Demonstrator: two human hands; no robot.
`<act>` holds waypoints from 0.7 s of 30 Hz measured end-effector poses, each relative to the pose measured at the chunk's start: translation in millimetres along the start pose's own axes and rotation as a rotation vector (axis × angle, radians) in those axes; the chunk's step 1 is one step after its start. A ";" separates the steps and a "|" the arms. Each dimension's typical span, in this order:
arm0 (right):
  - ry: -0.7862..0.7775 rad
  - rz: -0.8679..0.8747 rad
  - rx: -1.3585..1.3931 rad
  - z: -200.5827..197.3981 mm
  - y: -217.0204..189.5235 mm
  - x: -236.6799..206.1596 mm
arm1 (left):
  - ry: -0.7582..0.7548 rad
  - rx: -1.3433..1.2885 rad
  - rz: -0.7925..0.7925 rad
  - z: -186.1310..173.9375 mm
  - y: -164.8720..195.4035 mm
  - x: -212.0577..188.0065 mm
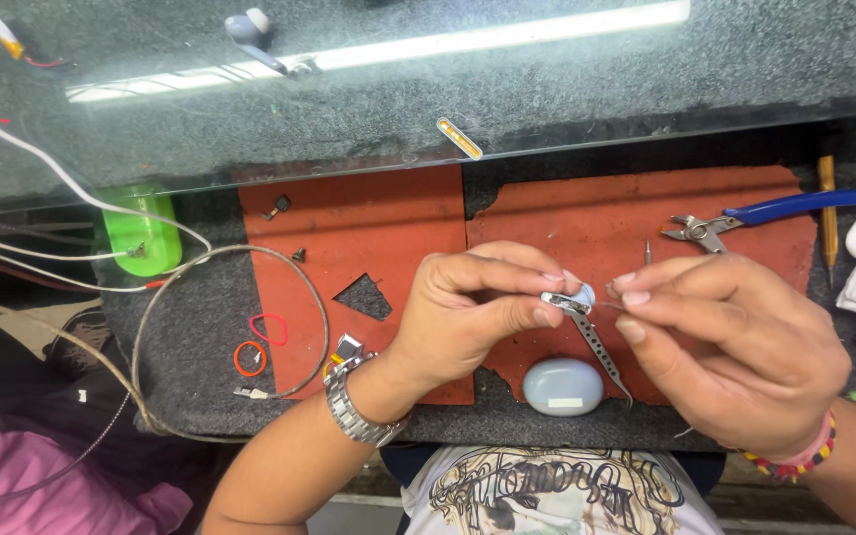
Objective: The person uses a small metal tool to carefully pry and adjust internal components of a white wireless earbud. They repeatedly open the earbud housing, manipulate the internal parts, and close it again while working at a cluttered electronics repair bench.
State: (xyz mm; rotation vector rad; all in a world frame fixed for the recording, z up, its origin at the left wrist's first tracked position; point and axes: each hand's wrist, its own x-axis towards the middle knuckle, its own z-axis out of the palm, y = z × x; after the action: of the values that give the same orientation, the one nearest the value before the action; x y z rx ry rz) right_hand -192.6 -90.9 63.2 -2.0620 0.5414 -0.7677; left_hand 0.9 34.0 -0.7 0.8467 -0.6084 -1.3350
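Observation:
My left hand (468, 307) pinches a small pale earbud (579, 296) between thumb and forefinger, above the red mat (369, 228). My right hand (725, 347) holds metal tweezers (601, 352) whose tips touch the earbud; the shaft slants down towards me. A pale blue oval earbud case (564, 386) lies shut on the mat's near edge, just below both hands. A metal watch sits on my left wrist, a beaded band on my right.
Blue-handled pliers (745, 220) lie at the mat's right end, a wooden-handled tool (828, 213) beside them. A green lighter-like object (139, 233), white cables and a grey wire loop (230, 327) sit left. Another earbud (250, 28) rests on the glass shelf behind.

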 end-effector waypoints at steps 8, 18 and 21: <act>-0.084 -0.048 0.005 -4.0 -0.4 -3.4 | -0.054 0.079 0.093 2.0 2.9 -4.7; -0.195 -0.137 -0.013 -7.4 2.9 -7.9 | -0.128 0.277 0.251 2.8 12.6 -4.3; -0.212 -0.181 -0.024 -8.7 3.8 -6.1 | -0.146 0.344 0.282 3.0 14.7 -4.1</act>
State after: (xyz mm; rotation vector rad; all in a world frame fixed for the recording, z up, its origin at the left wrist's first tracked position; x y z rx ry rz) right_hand -203.3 -94.2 62.0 -2.2032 0.2488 -0.6375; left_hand 6.4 37.8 13.4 0.9042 -1.0536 -1.0545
